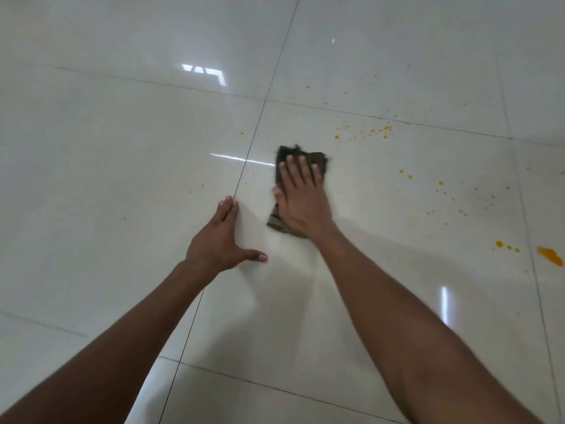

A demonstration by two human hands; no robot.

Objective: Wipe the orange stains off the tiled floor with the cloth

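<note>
Right hand (301, 206) flat, fingers straight, pressing dark cloth (318, 159) on floor (122, 148) mid-tile. Left hand (218, 240) open, braced near grout line. Cloth looks soft, limp; palm pressure suits. Orange stains (550, 255) rightward remain.

Two bare forearms are seen from above, with no sleeve reaching into view on either one. The left hand (219, 240) and the right hand (301, 201) are uncovered: no gloves are worn. No rings are seen on the fingers and no watch or band at the wrists. Short, unpainted nails are shown on the fingertips of both hands.
</note>
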